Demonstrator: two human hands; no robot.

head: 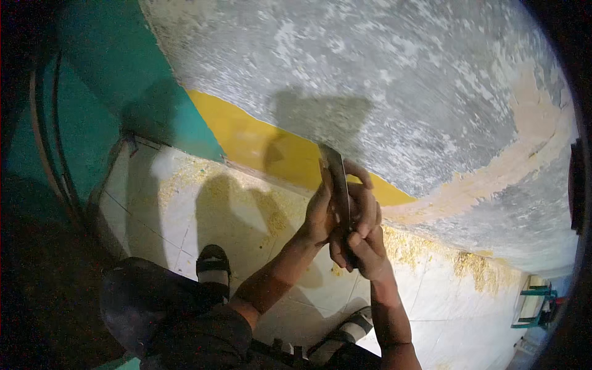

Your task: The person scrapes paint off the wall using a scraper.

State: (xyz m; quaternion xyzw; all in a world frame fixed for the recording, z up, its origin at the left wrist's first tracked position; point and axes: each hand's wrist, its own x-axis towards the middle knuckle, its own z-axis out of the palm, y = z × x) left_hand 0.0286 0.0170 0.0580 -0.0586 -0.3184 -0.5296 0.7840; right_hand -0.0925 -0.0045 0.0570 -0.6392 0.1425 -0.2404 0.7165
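Observation:
A dark, narrow, flat-bladed scraper (340,185) is held between my two hands, its broad end tilted up towards the wall. My left hand (320,212) grips the blade from the left side. Around the lower, handle end closes my right hand (372,252), the thumb pressed along the tool. The fingers of both hands overlap, so part of the handle is hidden. Behind the hands is a wall with a yellow painted band (249,134) along its foot. Above that band the wall surface (314,55) is mottled grey and white.
Yellow flakes (476,268) lie along the foot of the wall on pale floor tiles (430,300). A beige patched strip (499,180) crosses the grey wall. Green wall (189,120) adjoins at left. My sandalled foot (212,263) is below; a green plastic stool or chair (532,307) stands far right.

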